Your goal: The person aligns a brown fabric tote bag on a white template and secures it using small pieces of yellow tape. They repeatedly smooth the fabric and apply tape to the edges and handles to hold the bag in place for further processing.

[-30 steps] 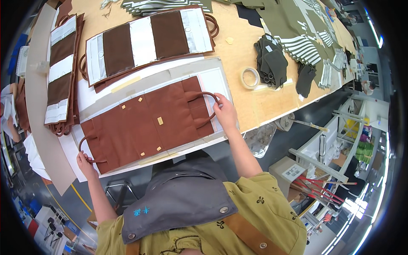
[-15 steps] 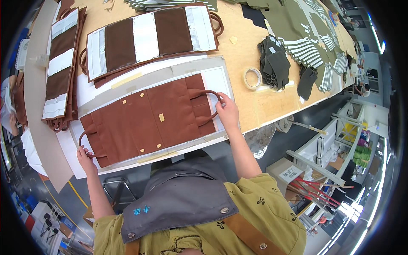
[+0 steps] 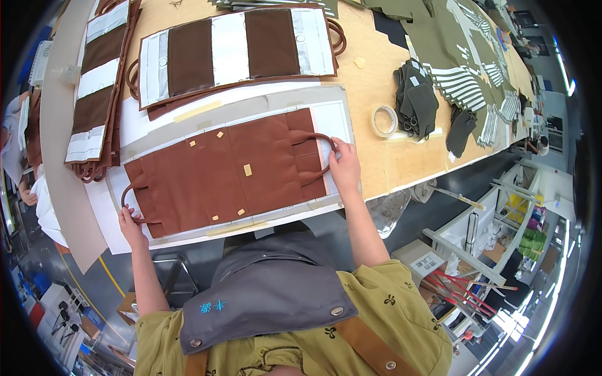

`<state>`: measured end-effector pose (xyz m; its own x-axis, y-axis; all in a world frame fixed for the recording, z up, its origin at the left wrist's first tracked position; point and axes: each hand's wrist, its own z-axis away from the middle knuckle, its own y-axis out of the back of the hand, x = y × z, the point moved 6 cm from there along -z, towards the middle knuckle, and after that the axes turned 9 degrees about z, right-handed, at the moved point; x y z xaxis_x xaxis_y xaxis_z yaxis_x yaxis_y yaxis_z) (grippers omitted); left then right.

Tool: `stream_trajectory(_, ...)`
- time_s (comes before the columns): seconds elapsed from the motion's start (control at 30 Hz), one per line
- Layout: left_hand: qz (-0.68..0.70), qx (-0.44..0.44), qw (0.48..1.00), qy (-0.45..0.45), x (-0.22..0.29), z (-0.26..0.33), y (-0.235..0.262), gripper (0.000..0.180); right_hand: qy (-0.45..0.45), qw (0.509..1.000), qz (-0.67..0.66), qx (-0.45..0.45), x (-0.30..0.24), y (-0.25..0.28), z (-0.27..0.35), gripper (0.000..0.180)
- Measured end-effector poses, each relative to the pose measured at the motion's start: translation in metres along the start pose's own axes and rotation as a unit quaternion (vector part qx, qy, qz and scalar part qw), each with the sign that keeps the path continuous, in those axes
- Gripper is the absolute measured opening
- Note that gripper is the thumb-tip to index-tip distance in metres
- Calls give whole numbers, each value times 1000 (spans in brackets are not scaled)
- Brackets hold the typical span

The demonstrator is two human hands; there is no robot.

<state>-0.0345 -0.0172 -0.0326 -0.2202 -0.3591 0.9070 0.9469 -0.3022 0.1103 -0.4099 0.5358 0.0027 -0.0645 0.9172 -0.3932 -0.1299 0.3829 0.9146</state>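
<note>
A reddish-brown bag panel (image 3: pixel 207 178) lies flat in front of me, with several small yellow tape pieces on it. It rests on a white-and-grey marked board (image 3: pixel 295 97) on the table. A rounded handle loop sticks out at each short end. My left hand (image 3: pixel 133 230) is closed around the left handle (image 3: pixel 127 190), near the panel's lower left corner. At the other end, my right hand (image 3: pixel 345 166) has its fingers closed round the outer bend of the right handle (image 3: pixel 315 136).
Beyond the board lies a stack of brown bag pieces (image 3: pixel 271 44) with white strips; another stack (image 3: pixel 100 78) stands at the left. A tape roll (image 3: pixel 384 120), dark fabric pieces (image 3: pixel 417 100) and olive cut pieces (image 3: pixel 433 37) occupy the table's right side. A person works at far left.
The whole scene sits slightly further right in the picture, as the view has shifted. Both hands keep their hold on the handles, and the panel stays in place on the board.
</note>
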Motion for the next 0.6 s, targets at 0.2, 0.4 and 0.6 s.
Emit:
stream_trajectory(0.2, -2, -5, 1000, 0, -3, -3, -1, 35, -14, 999, -28, -16, 4, -4, -2, 36)
stream_trajectory(0.4, 24, -8, 1000, 0, -12, -13, 5, 33, -6, 999, -39, -9, 1, -2, -1, 34)
stream_trajectory(0.6, 38, -5, 999, 15, -17, -13, 1, 33, -3, 1000, -28, -9, 2, -1, -2, 34)
